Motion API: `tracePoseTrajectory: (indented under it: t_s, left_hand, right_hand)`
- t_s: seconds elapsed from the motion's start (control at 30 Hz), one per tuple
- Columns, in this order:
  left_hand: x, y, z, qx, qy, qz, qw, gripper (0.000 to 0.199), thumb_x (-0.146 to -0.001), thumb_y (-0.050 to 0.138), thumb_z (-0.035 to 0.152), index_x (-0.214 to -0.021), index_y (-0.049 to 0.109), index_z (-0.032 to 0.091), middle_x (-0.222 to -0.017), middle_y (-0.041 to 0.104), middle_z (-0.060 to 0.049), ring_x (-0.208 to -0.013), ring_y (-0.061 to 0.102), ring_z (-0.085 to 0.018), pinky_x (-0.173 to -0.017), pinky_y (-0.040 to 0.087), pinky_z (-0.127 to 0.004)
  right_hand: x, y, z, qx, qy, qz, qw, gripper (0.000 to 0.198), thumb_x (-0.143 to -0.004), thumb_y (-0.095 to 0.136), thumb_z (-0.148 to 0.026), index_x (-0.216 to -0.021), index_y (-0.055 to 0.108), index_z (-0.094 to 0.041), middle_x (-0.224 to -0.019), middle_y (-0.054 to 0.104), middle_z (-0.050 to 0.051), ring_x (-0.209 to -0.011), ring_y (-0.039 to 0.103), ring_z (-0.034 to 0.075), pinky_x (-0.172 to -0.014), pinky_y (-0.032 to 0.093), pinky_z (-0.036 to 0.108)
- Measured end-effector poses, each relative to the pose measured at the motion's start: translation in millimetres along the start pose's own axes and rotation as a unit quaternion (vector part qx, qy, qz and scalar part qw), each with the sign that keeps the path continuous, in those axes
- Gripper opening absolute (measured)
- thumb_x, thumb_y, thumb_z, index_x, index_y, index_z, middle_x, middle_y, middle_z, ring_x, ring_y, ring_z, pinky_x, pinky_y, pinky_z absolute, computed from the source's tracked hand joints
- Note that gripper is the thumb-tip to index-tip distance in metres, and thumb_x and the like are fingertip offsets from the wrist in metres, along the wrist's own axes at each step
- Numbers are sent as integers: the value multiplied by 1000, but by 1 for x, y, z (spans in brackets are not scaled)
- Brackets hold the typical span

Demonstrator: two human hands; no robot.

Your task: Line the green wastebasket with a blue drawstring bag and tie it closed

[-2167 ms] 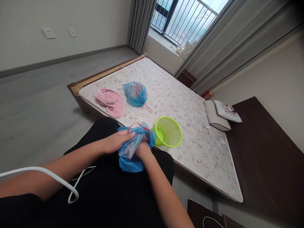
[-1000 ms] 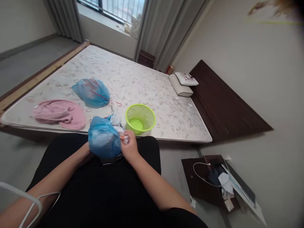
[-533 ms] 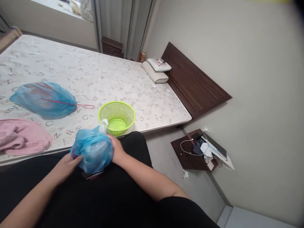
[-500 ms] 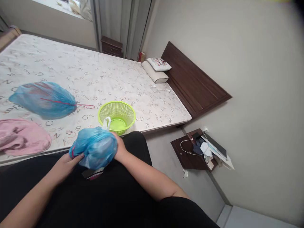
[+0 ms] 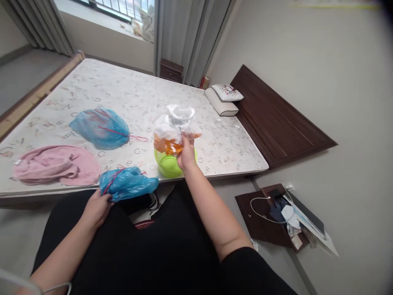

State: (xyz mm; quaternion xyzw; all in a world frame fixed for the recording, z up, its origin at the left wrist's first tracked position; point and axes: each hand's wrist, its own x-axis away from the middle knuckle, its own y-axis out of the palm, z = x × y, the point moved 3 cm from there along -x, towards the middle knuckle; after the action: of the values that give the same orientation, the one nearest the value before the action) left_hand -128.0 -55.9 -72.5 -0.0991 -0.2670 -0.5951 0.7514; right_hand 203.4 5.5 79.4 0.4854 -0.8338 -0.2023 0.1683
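Note:
My left hand (image 5: 97,207) is closed on a crumpled blue plastic bag (image 5: 129,184) with a red drawstring, held low over my lap at the bed's edge. My right hand (image 5: 186,152) grips a white and orange plastic bag (image 5: 173,127), raised above the lime-green plastic basket (image 5: 172,167). That bag partly hides the basket, which sits on the mattress near its edge. A second, fuller blue bag (image 5: 101,128) with a red drawstring lies on the mattress, and a folded pink cloth (image 5: 58,166) is spread to the left of my left hand.
The bare printed mattress (image 5: 129,90) fills the middle. Two pillows (image 5: 222,100) rest by the dark wooden headboard (image 5: 282,119). At right stands a nightstand (image 5: 258,225) with a cable, cloths and papers on it. A small dark cabinet (image 5: 171,70) stands beyond the bed.
The white and orange bag has come out of the blue bag in my right hand, up and right over the basket. The blue bag has gone limp in my left hand. The view has shifted left.

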Motion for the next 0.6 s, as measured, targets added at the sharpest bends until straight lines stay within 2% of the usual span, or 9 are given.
tracePoseTrajectory:
  t_s: [0.1, 0.2, 0.27, 0.3, 0.4, 0.43, 0.5, 0.53, 0.6]
  left_hand:
    - [3, 1, 2, 44, 11, -41, 998, 47, -44, 71, 5, -88, 67, 21, -68, 66, 3, -57, 58, -13, -48, 51, -18]
    - [5, -4, 5, 95, 9, -38, 995, 46, -45, 72, 4, -89, 68, 20, -77, 72, 1, -67, 66, -16, -57, 59, -21]
    - [8, -8, 9, 120, 7, -34, 992, 44, -48, 72, 5, -89, 69, 20, -79, 74, 1, -72, 70, -19, -64, 63, -26]
    - [9, -9, 11, 128, 5, -40, 991, 43, -50, 73, 7, -91, 69, 20, -80, 75, 1, -76, 72, -21, -68, 65, -29]
    - [14, -9, 17, 121, -19, -78, 989, 44, -55, 77, 14, -99, 71, 20, -88, 78, -2, -90, 77, -29, -79, 67, -40]
    - [15, -10, 19, 110, -30, -87, 990, 45, -57, 79, 17, -101, 72, 19, -91, 80, -4, -94, 77, -32, -82, 68, -43]
    - [15, -12, 22, 84, -52, -95, 991, 46, -59, 84, 26, -104, 74, 18, -94, 81, -7, -101, 77, -37, -85, 67, -47]
    - [14, -14, 24, 74, -59, -93, 991, 47, -60, 86, 31, -104, 75, 18, -95, 81, -9, -104, 76, -39, -87, 67, -47]
    - [10, -20, 30, 64, -57, -84, 993, 50, -62, 88, 46, -103, 77, 19, -98, 82, -10, -112, 74, -41, -90, 66, -48]
  right_hand:
    - [-12, 34, 21, 115, 107, -95, 983, 76, -92, 63, -55, -156, 27, -35, -159, 50, 10, -136, 59, 27, -95, 62, 48]
    - [-3, 45, 54, 265, 141, -105, 948, 89, -91, 67, -54, -163, 19, -33, -168, 35, 16, -136, 57, 31, -91, 62, 47]
    - [15, 45, 79, 334, 120, -132, 925, 79, -91, 67, -47, -160, 32, -31, -162, 43, 15, -126, 64, 28, -91, 62, 44]
    - [28, 43, 92, 359, 109, -171, 911, 75, -90, 69, -43, -157, 39, -30, -157, 50, 14, -120, 66, 26, -92, 61, 43]
    - [66, 33, 126, 410, 82, -346, 840, 85, -78, 83, -35, -154, 46, -29, -143, 61, 10, -115, 67, 24, -96, 57, 39]
    - [77, 28, 134, 423, 79, -390, 814, 83, -76, 84, -31, -151, 50, -29, -134, 66, 8, -110, 68, 22, -95, 56, 36]
    - [88, 16, 145, 448, 91, -424, 782, 58, -79, 81, -27, -135, 64, -26, -107, 71, 1, -92, 67, 17, -88, 54, 31]
    - [89, 9, 148, 460, 100, -409, 782, 40, -83, 76, -26, -122, 69, -24, -93, 69, -2, -83, 64, 15, -82, 52, 28]
    - [85, -3, 150, 467, 106, -343, 808, 13, -90, 69, -29, -100, 70, -22, -76, 61, -5, -71, 57, 13, -74, 48, 26]
